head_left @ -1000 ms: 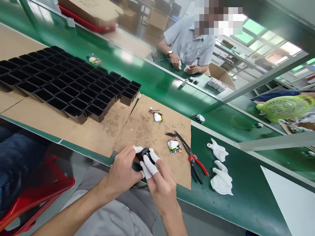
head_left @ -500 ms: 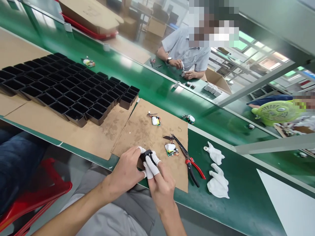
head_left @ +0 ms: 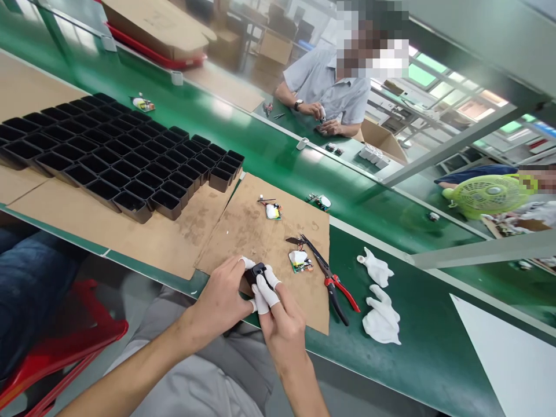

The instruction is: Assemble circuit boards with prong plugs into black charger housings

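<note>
A small black plastic case (head_left: 249, 276) is held between my two hands just above the front edge of the cardboard mat (head_left: 234, 231). My left hand (head_left: 221, 295) grips its left side with fingers closed. From the right, my right hand (head_left: 282, 318) presses fingers in white finger cots against it. Inside details of the case are hidden by the fingers. Right of my hands lies a circuit board (head_left: 300, 260) with a white blob, beside red-and-black long-nose pliers (head_left: 330, 281). A second circuit board (head_left: 273, 210) rests farther back on the mat.
Rows of black open boxes (head_left: 99, 165) cover cardboard on the left. Crumpled white cloth-like pieces (head_left: 382, 321) lie at right near a white sheet (head_left: 504, 359). Behind runs a green belt (head_left: 195, 113) carrying boards. Across it, a co-worker (head_left: 324, 87) sits; a green fan (head_left: 490, 194) stands right.
The circuit boards on the green belt have shifted left. My hands keep their grip on the black case, nearly still. The co-worker's hands have moved slightly.
</note>
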Demonstrator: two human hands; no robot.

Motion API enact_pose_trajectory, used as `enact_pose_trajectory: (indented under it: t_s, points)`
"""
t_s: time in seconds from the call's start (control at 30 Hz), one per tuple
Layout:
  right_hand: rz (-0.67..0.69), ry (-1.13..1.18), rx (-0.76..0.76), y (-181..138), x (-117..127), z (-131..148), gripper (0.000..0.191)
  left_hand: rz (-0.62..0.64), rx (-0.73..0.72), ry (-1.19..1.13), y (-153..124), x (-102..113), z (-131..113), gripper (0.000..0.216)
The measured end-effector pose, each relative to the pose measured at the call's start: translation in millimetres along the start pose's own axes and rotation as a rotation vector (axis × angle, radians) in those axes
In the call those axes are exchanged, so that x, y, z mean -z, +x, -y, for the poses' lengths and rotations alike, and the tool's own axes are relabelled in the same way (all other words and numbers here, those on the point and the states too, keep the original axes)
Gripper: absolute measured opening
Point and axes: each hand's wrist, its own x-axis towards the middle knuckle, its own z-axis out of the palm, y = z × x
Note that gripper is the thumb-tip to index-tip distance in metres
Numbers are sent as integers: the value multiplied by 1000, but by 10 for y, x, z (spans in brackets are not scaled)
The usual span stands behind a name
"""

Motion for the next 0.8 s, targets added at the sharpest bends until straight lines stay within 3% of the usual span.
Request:
enact_pose_trajectory:
  t_s: [0.17,0.33,0.43,0.53,0.63,0.8]
  points:
    - [-5,29,-2,11,-55,-11,55,18,4,-24,-13,24,78,48]
    - [-167,35,-33,100,91,81,73,-54,100,-218,-80,143,138,67]
    - [-143,24,-27,104,102,93,74,-143,114,-299,-123,146,177,49]
    - [-51,55,-58,66,38,43,62,-219,114,-275,-150,107,207,34]
    - [-12,61,-77,25,-11,-10,53,-251,114,-253,-157,74,217,29]
    - [-50,93,-109,20,-31,-26,54,-265,116,-230,-117,103,159,22]
